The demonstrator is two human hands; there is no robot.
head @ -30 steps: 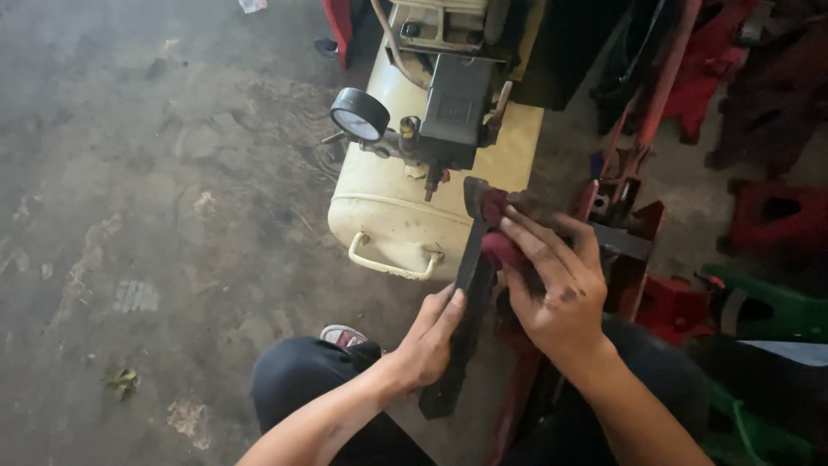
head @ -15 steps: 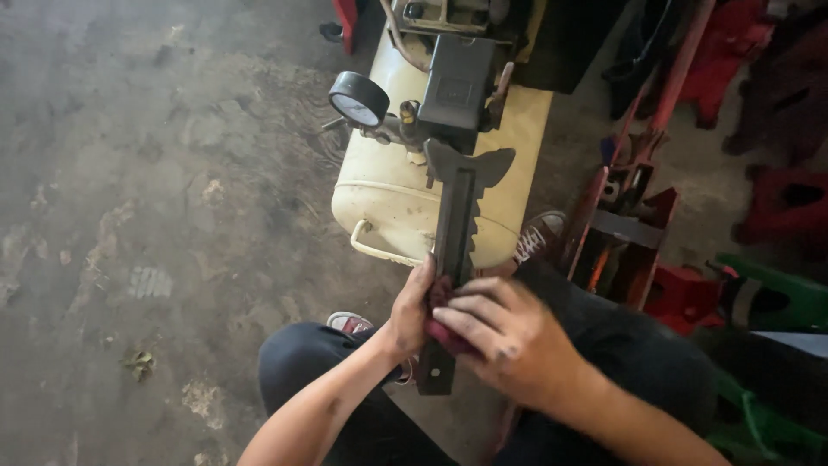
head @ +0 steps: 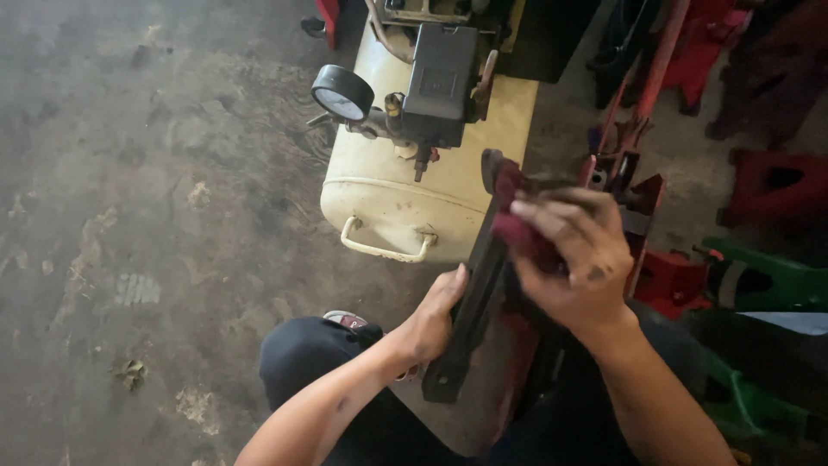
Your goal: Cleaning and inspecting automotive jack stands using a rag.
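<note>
A long black toothed metal bar (head: pixel 473 306) stands tilted in front of my knees, its top end toward the cream air tank. My left hand (head: pixel 435 318) grips the bar's lower half from the left side. My right hand (head: pixel 576 259) presses a dark red rag (head: pixel 522 226) against the bar's upper part, with the fingers wrapped over the cloth. The bar's top end is mostly hidden under the rag and my fingers.
A cream compressor tank (head: pixel 414 185) with a round gauge (head: pixel 341 91) and a black switch box (head: pixel 440 82) lies just ahead. Red stands (head: pixel 776 185) and a green stand (head: pixel 768 280) crowd the right side. Stained concrete floor (head: pixel 147 216) spreads to the left.
My right hand slid with the rag from the bar's lower middle back up to its top. The left hand kept its grip low on the bar.
</note>
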